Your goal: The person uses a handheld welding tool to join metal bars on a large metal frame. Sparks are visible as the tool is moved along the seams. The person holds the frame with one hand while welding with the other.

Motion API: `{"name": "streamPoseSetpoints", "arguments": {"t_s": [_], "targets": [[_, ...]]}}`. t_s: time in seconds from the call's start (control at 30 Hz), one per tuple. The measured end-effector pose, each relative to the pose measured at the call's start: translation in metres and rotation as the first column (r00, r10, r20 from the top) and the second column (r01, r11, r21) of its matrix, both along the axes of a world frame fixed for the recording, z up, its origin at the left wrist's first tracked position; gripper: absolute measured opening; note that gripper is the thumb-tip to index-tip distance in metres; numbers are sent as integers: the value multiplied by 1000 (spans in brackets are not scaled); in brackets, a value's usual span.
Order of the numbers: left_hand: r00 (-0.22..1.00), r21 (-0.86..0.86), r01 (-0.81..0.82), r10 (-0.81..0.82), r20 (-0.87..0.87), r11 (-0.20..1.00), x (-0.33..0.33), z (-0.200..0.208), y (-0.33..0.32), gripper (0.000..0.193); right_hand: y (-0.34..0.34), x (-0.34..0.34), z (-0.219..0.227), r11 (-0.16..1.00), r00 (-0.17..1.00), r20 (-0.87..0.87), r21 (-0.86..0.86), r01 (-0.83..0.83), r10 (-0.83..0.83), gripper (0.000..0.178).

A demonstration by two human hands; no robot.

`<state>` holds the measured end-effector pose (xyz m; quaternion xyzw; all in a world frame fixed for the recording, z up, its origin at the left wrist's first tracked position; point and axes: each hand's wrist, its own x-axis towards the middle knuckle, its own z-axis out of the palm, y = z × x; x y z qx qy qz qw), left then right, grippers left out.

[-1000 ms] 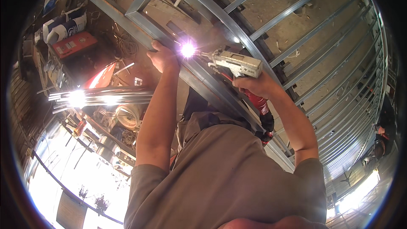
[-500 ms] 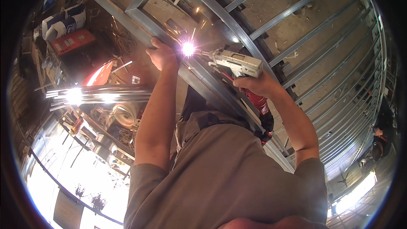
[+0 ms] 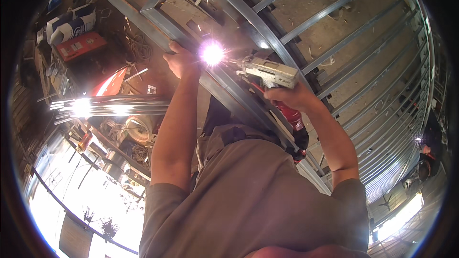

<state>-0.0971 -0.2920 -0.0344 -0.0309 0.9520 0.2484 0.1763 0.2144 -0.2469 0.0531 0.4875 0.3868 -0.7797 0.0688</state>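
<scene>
My right hand (image 3: pixel 292 95) is wrapped round the grip of a pale welding gun (image 3: pixel 272 72), its nozzle pointing left. A bright white-purple glow burns at the gun's tip and hides the spot where it meets the metal. My left hand (image 3: pixel 184 61) grips the edge of a grey steel rail (image 3: pixel 167 27) just left of the glow; its fingertips are partly hidden. That rail belongs to a frame running diagonally from upper left to lower right. From the gun, a red-wrapped cable (image 3: pixel 291 117) hangs down past my right wrist.
Long curved steel bars (image 3: pixel 330 14) fill the right side like a grille. To the left stand a red machine (image 3: pixel 81 47), a white-blue sack (image 3: pixel 74 27) and a bundle of shiny tubes (image 3: pixel 114 106). Another person (image 3: pixel 428 150) is at the far right edge.
The glow at the nozzle looks larger, with fewer orange sparks around it. The welding gun has tilted slightly. A small purple light now shows beside the other person at the far right.
</scene>
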Motion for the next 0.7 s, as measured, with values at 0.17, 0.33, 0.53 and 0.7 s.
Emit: {"name": "streamPoseSetpoints", "arguments": {"t_s": [0.17,0.33,0.53,0.7], "targets": [[1000,41,11,-11,-1,999,1,-1,-2,86,-1,38,18,988,986,-75,-48,145,-149,46],[1000,35,4,-4,4,999,0,-1,-2,86,-18,70,15,993,996,-10,-66,93,-94,59],[1000,33,0,0,12,999,1,1,-1,87,-32,80,3,996,997,-43,-63,64,-67,61],[1000,38,13,-13,18,999,1,3,-1,87,-32,80,5,995,996,-50,-69,74,-77,60]]}}
